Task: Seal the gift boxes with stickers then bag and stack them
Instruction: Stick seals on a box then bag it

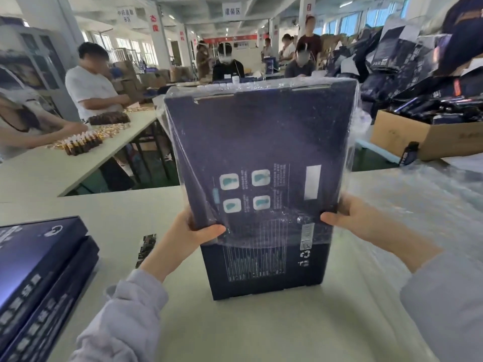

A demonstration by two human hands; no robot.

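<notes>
A dark navy gift box [261,152] stands upright on the white table [235,330], its printed back facing me. A clear plastic bag [350,131] covers the box from the top down to about three quarters of its height; the bottom part is bare. My left hand [193,231] grips the left edge of the box and the bag's rim, thumb on the front. My right hand [350,218] grips the right edge the same way. A strip of dark stickers [145,246] lies on the table to the left.
Two flat navy gift boxes [39,278] are stacked at the left edge. Loose clear bags [418,205] lie at the right. A cardboard carton [428,137] of dark packages stands at back right. Other people work at a long table [78,158] with brown bottles on the left.
</notes>
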